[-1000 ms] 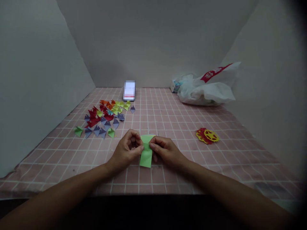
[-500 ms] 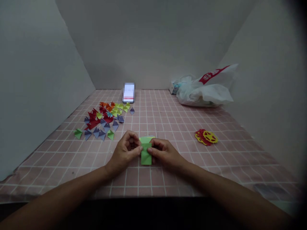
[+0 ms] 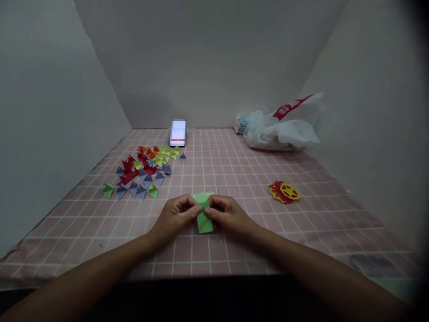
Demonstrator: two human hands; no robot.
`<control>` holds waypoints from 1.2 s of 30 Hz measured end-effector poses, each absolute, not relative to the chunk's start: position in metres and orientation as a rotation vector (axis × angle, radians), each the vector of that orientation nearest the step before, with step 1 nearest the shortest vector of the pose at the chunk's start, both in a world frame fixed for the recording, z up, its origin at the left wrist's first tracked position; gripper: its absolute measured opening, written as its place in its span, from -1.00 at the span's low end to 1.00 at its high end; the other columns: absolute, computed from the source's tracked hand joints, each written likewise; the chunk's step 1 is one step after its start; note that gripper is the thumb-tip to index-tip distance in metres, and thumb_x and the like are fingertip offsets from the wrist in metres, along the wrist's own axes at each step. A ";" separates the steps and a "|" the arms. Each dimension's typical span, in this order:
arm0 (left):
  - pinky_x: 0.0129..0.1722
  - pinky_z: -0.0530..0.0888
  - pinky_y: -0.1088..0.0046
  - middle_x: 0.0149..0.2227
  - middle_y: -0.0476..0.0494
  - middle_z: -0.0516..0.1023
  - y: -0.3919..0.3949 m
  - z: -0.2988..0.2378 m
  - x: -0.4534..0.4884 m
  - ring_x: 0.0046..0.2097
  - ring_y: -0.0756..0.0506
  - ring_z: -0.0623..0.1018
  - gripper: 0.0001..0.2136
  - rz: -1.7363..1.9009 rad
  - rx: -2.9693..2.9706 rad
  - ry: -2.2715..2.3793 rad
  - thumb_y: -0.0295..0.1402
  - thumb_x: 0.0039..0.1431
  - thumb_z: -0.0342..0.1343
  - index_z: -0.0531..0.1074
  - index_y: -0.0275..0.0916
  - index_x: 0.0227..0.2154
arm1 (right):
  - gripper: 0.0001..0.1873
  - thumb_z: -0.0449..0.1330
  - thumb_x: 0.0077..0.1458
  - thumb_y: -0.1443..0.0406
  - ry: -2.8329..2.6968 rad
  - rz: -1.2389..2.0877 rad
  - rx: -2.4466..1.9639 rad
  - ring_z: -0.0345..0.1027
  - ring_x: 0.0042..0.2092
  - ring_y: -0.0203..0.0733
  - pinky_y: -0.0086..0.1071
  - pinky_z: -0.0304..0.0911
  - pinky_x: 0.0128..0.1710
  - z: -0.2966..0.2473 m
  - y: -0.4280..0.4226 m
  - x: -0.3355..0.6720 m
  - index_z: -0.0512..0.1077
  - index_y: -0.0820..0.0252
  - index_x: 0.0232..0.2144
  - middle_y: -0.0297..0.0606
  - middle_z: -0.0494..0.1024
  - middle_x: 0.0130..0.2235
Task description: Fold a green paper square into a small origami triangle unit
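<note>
A green folded piece of paper [image 3: 205, 222] is pinched between my two hands, low over the front middle of the table. My left hand [image 3: 179, 218] grips its upper left edge with thumb and fingers. On the other side, my right hand [image 3: 225, 212] pinches the upper right part, its thumb close to the left one. Just behind the piece lies a small stack of coloured paper [image 3: 209, 195], mostly covered by the hands and the green paper.
Several folded paper pieces [image 3: 147, 167] in red, orange, yellow, purple and green spread over the left side. A phone [image 3: 178, 133] stands behind them. Red and yellow gear-shaped cutouts [image 3: 284, 192] lie at right. A white plastic bag [image 3: 281, 134] and a small box [image 3: 239, 125] sit at the back right.
My left fingers have closed in on the green paper, and both thumbs have come nearer each other. The paper is now slightly tilted. The whole view has shifted a little.
</note>
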State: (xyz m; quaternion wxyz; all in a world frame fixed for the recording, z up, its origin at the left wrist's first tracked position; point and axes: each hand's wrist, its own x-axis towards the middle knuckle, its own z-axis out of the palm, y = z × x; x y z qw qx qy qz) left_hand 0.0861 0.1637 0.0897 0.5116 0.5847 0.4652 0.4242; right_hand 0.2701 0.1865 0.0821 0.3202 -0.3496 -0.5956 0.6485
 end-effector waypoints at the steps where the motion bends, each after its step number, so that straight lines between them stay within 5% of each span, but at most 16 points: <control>1: -0.44 0.34 0.52 -0.53 0.04 0.39 0.164 0.090 0.086 -0.47 0.04 0.37 -0.80 1.041 1.404 1.121 -0.27 0.10 0.18 0.40 -0.27 -0.53 | -0.72 0.22 0.04 0.16 -1.552 1.717 -0.906 0.13 -0.51 -0.38 -0.47 0.06 -0.54 0.082 0.187 0.270 0.27 0.19 -0.53 -0.41 0.28 -0.53; 25: -0.47 0.34 0.54 -0.58 0.07 0.42 0.167 0.085 0.085 -0.53 0.06 0.39 -0.81 1.113 1.215 1.070 -0.31 0.09 0.19 0.33 -0.25 -0.52 | -0.73 0.10 0.18 0.15 -1.611 1.603 -0.963 0.09 -0.61 -0.38 -0.47 -0.02 -0.59 0.087 0.184 0.272 0.27 0.18 -0.48 -0.46 0.27 -0.64; 36: -0.59 0.22 0.59 -0.58 0.11 0.35 0.168 0.085 0.083 -0.60 0.09 0.31 -0.81 0.908 1.249 1.078 -0.24 0.07 0.21 0.38 -0.25 -0.40 | -0.75 0.11 0.15 0.24 -1.837 1.347 -0.982 0.15 -0.44 -0.33 -0.42 0.07 -0.43 0.087 0.191 0.279 0.33 0.22 -0.53 -0.37 0.29 -0.50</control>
